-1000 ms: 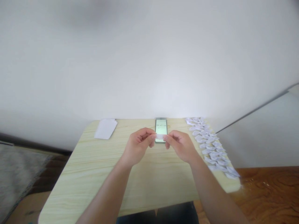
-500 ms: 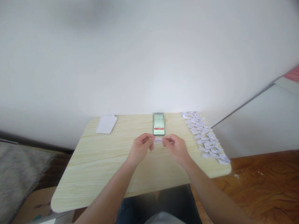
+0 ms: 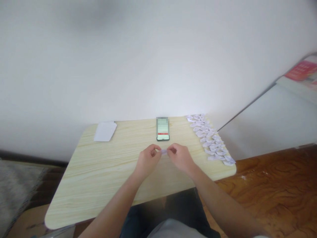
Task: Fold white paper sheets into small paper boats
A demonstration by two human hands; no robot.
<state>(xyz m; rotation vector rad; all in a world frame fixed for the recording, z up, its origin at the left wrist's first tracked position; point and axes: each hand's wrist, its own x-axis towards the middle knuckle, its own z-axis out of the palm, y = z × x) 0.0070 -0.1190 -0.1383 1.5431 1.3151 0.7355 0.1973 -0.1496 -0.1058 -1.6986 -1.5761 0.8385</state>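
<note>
Between my two hands is a small piece of folded white paper (image 3: 163,151), held above the middle of the table. My left hand (image 3: 149,159) pinches its left end between thumb and fingers. The right end sits in the pinch of my right hand (image 3: 180,156). Fingertips cover both ends of the paper, so its full shape is hidden. Just beyond the hands a phone (image 3: 162,129) with a lit screen lies on the table.
Rows of folded white paper pieces (image 3: 209,138) line the right side of the wooden table (image 3: 99,178). A stack of white paper sheets (image 3: 105,131) lies at the back left. A white wall (image 3: 138,66) rises behind the table's far edge.
The view has turned slightly right, so the table and phone appear shifted left. Both hands still pinch the folded paper, with small shifts of the fingers.
</note>
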